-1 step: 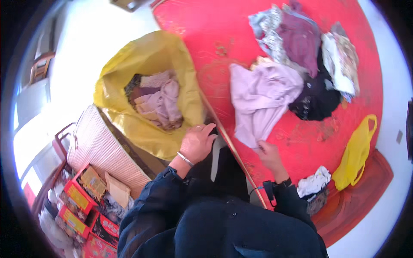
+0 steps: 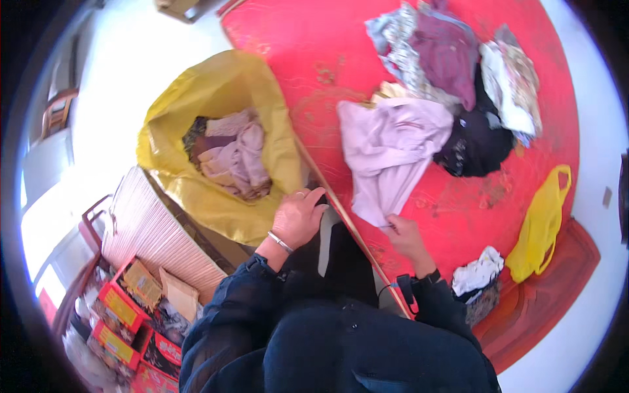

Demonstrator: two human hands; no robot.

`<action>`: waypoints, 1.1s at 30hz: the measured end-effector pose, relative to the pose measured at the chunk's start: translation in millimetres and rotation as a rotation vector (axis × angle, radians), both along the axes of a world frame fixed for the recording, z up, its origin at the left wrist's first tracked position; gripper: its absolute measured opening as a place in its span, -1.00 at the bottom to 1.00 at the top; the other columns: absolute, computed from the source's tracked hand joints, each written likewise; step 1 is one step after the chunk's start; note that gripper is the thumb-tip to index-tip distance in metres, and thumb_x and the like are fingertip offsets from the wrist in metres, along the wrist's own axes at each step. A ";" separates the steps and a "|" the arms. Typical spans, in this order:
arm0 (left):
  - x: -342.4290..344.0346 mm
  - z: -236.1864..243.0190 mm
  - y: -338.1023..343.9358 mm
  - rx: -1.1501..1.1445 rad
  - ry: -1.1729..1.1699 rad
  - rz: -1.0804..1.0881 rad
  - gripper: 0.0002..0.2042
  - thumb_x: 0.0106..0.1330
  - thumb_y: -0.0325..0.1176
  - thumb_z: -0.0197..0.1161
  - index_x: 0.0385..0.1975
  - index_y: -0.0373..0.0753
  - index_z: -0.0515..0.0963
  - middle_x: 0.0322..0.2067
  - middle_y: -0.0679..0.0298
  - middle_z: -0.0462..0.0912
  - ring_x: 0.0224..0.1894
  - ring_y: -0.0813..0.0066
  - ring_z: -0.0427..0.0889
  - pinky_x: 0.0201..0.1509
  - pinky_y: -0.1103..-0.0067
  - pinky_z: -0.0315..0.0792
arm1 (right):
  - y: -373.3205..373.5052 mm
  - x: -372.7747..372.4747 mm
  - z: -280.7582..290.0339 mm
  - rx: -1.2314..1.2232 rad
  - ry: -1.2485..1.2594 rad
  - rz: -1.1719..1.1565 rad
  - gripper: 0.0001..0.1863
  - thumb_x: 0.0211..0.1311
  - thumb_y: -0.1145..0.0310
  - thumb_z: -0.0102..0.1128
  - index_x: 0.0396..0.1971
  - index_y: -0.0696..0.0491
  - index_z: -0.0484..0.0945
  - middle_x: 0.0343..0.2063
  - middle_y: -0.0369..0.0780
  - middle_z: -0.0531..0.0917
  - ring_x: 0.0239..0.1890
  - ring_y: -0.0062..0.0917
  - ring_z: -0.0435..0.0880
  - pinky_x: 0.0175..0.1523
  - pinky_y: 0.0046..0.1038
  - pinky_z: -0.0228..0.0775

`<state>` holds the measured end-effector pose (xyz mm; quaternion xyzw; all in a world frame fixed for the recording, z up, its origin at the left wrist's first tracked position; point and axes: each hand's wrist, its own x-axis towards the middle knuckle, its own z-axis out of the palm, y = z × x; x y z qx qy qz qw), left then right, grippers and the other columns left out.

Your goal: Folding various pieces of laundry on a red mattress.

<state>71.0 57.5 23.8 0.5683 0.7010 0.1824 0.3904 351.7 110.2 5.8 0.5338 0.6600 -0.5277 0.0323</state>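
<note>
My right hand (image 2: 407, 241) is closed on the lower corner of a lilac garment (image 2: 393, 134), which lies spread on the red bedspread (image 2: 314, 78). Beside the bed's edge, my left hand (image 2: 298, 217) rests against the near right rim of a large yellow bag (image 2: 255, 78). Its fingers are loosely bent, and I see nothing held between them. Inside the wide-mouthed bag are lilac and dark clothes (image 2: 236, 154). A black garment (image 2: 478, 144) touches the lilac one on its right.
Farther back lie a maroon garment (image 2: 447, 56) and a white one (image 2: 501, 85). At right are a yellow plastic bag (image 2: 540, 229) and a small white cloth (image 2: 477, 270) near the wooden bed end (image 2: 544, 295). Red boxes (image 2: 121, 308) stand lower left, below a ribbed panel (image 2: 160, 229).
The whole view has shifted slightly, so the clothes and the bag sit a little farther left in it. My right hand keeps its hold on the lilac garment.
</note>
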 end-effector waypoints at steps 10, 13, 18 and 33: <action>72.9 -89.5 30.1 -0.055 0.151 -0.223 -0.72 0.14 -0.29 0.13 -0.17 -0.24 0.47 -0.31 0.05 0.56 -0.21 0.08 0.53 -0.14 0.29 0.41 | -82.9 114.4 -50.2 -0.049 -0.185 -0.126 -0.80 0.02 0.39 0.20 -0.33 0.11 0.51 -0.64 -0.08 0.49 -0.58 -0.39 0.51 -0.43 -0.37 0.30; 91.9 -105.3 39.7 -0.074 0.184 -0.236 -0.75 0.11 -0.33 0.12 -0.21 -0.24 0.50 -0.27 0.04 0.57 -0.19 0.08 0.53 -0.12 0.29 0.42 | -93.7 122.3 -60.8 0.125 -0.130 -0.273 -0.64 0.06 0.33 0.15 -0.11 0.10 0.47 -0.49 -0.02 0.58 -0.44 -0.19 0.59 -0.33 -0.27 0.38; 120.7 -117.8 52.6 0.002 0.062 -0.158 -0.72 0.08 -0.37 0.14 -0.18 -0.23 0.50 -0.34 -0.02 0.56 -0.25 -0.02 0.52 -0.16 0.24 0.41 | -29.5 86.6 -57.9 -0.061 -0.110 -0.483 -0.60 0.07 0.38 0.11 -0.03 0.12 0.44 -0.43 -0.04 0.57 -0.37 -0.29 0.59 -0.26 -0.37 0.39; 119.5 -157.8 72.9 -0.254 0.030 0.240 -0.67 0.11 -0.25 0.17 -0.19 -0.33 0.47 -0.35 -0.03 0.55 -0.23 0.01 0.53 -0.11 0.32 0.38 | 99.1 -4.0 -134.2 0.456 -0.332 -0.315 -0.50 0.04 0.31 0.10 0.08 -0.13 0.39 -0.50 -0.03 0.58 -0.38 -0.11 0.58 -0.32 -0.17 0.35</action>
